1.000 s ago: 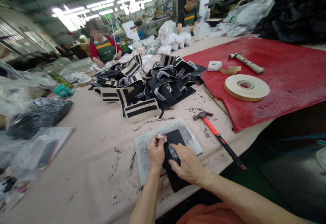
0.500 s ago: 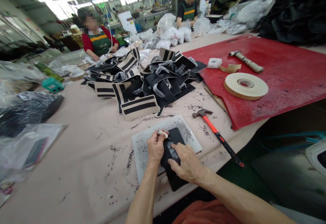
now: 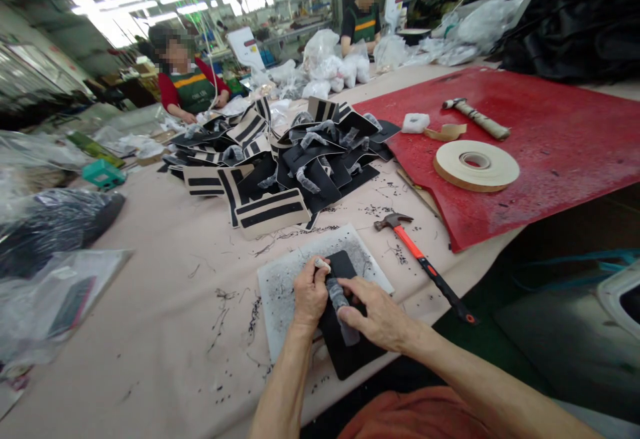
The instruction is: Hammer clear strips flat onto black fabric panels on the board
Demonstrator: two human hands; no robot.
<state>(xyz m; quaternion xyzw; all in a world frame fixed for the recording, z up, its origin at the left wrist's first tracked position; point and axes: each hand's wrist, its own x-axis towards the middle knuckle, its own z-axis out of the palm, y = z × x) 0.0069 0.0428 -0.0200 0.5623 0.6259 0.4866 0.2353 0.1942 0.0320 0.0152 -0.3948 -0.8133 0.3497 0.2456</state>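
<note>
My left hand (image 3: pixel 309 294) is closed round a small tool with a white-wrapped end (image 3: pixel 321 265); its lower part is hidden by my fingers. It sits at the left edge of a black panel (image 3: pixel 345 364). On this panel is a strap handle wrapped in clear plastic (image 3: pixel 336 292). From the right, my right hand (image 3: pixel 377 312) pinches the wrapped handle between thumb and forefinger. The panel lies aslant over a speckled white board (image 3: pixel 277 292), its near end reaching past the board. A claw hammer (image 3: pixel 417 252) with an orange and black grip rests to the right.
Beyond the board is a heap of black and beige panels (image 3: pixel 275 209) with wrapped handles. A red sheet (image 3: pixel 550 152) at right bears a tape roll (image 3: pixel 477 166) and another hammer (image 3: pixel 477 119). Bagged goods (image 3: pixel 55 222) lie at left. Two people sit across the table.
The wrapped handle now stands out more, with loose plastic spread toward me. My right thumb and forefinger have shifted onto its side. The white tool end is more upright.
</note>
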